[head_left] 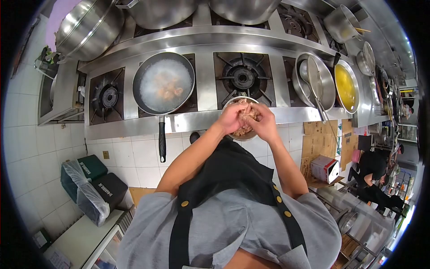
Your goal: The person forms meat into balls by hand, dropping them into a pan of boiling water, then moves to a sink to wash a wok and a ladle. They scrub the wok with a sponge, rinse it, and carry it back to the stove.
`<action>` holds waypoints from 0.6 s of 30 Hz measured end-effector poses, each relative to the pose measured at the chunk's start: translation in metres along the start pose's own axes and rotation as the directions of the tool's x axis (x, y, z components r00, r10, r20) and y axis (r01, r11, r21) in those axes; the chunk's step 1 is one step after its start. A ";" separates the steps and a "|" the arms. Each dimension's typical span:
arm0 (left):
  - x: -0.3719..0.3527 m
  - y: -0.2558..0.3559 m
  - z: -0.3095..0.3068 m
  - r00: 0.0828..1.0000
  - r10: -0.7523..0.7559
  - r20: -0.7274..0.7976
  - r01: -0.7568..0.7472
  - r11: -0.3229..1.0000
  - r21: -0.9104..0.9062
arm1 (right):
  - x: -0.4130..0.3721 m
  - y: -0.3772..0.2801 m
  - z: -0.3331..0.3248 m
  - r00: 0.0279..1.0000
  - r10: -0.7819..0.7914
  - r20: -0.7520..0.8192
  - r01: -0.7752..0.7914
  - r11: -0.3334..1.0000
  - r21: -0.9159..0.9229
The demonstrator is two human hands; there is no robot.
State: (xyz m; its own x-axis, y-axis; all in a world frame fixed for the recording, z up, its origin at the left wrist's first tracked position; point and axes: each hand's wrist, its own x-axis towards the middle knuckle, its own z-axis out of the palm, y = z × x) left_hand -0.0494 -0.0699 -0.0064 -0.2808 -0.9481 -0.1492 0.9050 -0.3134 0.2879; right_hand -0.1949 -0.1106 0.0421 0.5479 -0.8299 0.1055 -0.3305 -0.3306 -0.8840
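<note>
A round metal bowl full of raw, pinkish meat pieces is at the stove's front edge, below the middle burner. Over it, my left hand and my right hand come together with bent fingers, both gripping meat. To the left, a dark frying pan rests on a burner with its black handle toward me. Cloudy liquid and a few pale pieces of meat are in the pan, with what looks like steam or foam.
Large pots line the back. On the right are a metal basin with ladles and a pan of yellow liquid. Bins stand low left, a box low right. Another person is far right.
</note>
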 end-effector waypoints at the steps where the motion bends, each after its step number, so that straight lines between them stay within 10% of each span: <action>1: -0.002 0.004 0.001 1.000 0.004 0.000 -0.004 1.000 0.001 | 0.000 0.000 -0.001 1.000 -0.003 0.003 0.003 1.000 0.001; 4: -0.008 0.010 -0.006 0.995 0.007 -0.104 0.019 0.969 0.246 | -0.004 -0.001 -0.009 1.000 0.004 -0.027 -0.007 0.994 -0.109; 6: -0.014 0.015 -0.007 0.991 -0.007 -0.134 0.042 0.964 0.264 | -0.006 -0.003 -0.018 0.930 0.363 0.052 -0.365 0.904 0.224; 10: -0.025 0.022 -0.014 0.993 0.004 -0.117 0.032 0.952 0.303 | -0.001 -0.021 -0.037 0.947 0.259 0.191 -0.308 0.560 0.769; 13: -0.031 0.027 -0.008 0.999 0.007 -0.051 0.009 0.950 0.312 | 0.003 -0.042 -0.038 0.891 0.382 0.244 -0.379 0.331 0.864; 18: -0.064 0.042 0.006 0.984 0.084 -0.157 -0.038 0.961 0.274 | 0.013 -0.033 -0.026 0.853 0.388 0.349 -0.485 0.344 0.804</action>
State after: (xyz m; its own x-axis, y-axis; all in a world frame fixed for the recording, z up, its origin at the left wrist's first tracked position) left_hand 0.0046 -0.0228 0.0214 -0.1502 -0.9507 -0.2712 0.7925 -0.2798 0.5419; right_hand -0.1967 -0.1216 0.0846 0.6074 -0.6793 -0.4119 0.2381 0.6503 -0.7214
